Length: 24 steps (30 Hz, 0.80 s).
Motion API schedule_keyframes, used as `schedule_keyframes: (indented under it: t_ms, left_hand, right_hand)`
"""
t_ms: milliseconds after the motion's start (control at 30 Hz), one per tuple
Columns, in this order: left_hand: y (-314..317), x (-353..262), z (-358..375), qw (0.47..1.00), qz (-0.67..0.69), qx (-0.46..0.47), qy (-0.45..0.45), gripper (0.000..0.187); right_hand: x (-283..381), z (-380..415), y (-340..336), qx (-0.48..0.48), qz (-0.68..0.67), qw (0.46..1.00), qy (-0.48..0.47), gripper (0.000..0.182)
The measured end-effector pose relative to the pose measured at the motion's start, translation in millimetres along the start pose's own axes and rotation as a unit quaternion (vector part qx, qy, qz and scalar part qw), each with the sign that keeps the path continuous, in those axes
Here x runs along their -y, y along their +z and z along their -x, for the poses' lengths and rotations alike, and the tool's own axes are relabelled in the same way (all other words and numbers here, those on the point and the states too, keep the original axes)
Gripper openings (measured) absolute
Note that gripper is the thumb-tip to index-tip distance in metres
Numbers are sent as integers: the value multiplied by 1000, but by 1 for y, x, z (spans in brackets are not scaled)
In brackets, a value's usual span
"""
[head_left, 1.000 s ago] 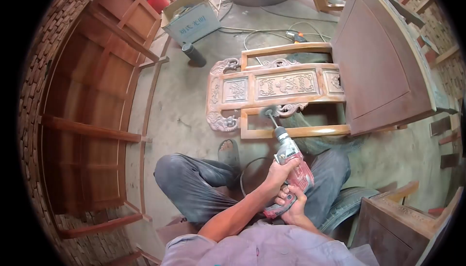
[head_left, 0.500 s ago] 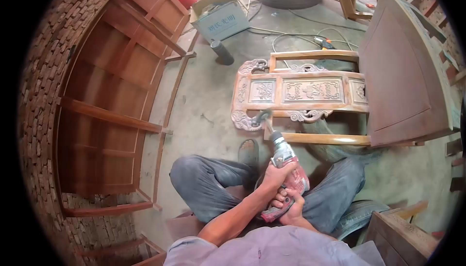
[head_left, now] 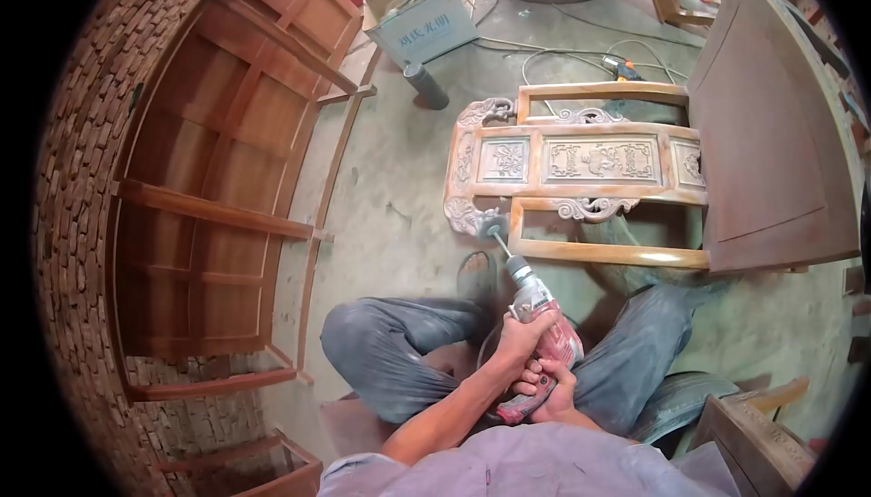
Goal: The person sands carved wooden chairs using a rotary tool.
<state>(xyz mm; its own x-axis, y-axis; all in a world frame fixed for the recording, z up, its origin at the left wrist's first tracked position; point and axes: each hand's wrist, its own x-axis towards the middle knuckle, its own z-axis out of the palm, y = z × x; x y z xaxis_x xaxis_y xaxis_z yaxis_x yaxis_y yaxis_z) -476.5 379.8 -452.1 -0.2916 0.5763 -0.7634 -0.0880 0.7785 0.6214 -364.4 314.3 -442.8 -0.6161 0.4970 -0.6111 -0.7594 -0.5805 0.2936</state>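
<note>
Red and likely heavy, a drill point(head_left: 562, 342) is pointing toward eleven o'clock, left hand point(head_left: 521, 337) gripping its body, right hand point(head_left: 557, 390) its handle.

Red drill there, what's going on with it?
A seated person is holding the drill in both hands, the left hand toward its front and the right hand around its handle. Its round attachment is at a scrolled corner of a carved wooden chair back. Whether it is touching or spinning, I can't tell.
</note>
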Motion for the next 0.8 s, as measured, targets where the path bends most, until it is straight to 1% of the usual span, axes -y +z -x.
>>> schedule_keyframes:
  t_ms: [100,167,200,233,267,333,367,467,600,667,767,800]
  left_hand:
    - [8,-10,2,998,-4,-58,32,77]
    - [3,-29,1,999,-22,-41,9,85]
    - [2,-32,1,999,-33,-29,-5,88]
    - [1,-31,-2,999,-15,-45,21,86]
    - [-2,-31,-8,998,-21,-55,20,85]
    - [-13,-37,-8,996,-35,-77,8,85]
    - [-22,-41,-9,998,-10,-54,-24,92]
    - [-32,-51,-7,998,-15,-40,-41,92]
    - [-19,-45,-2,999,-22,-41,-3,89]
    - [-21,-34,-13,999,-21,-44,9,92]
    - [-31,-17,-33,997,-13,-81,12,91]
    - [-35,-24,-31,998,-4,-67,-3,89]
  right_hand:
    - [2,-9,6,2,15,1000,-25,12]
    - [0,-13,8,11,5,999,-45,15]
    - [1,-17,7,37,-17,999,-5,16]
    - [-1,-22,9,23,-10,1000,-17,14]
    - [-4,-29,12,10,-1,1000,-29,13]
    - [-9,-37,21,17,-5,1000,-17,12]
    - [-11,-39,23,18,-7,1000,-12,11]
    - [-16,-49,22,33,-5,999,-2,11]
    - [-16,-39,21,21,-7,999,-29,11]
    - [-13,-41,16,36,-13,999,-12,11]
    - [-15,-47,20,22,13,1000,0,10]
    - [-15,-52,24,26,19,999,1,10]
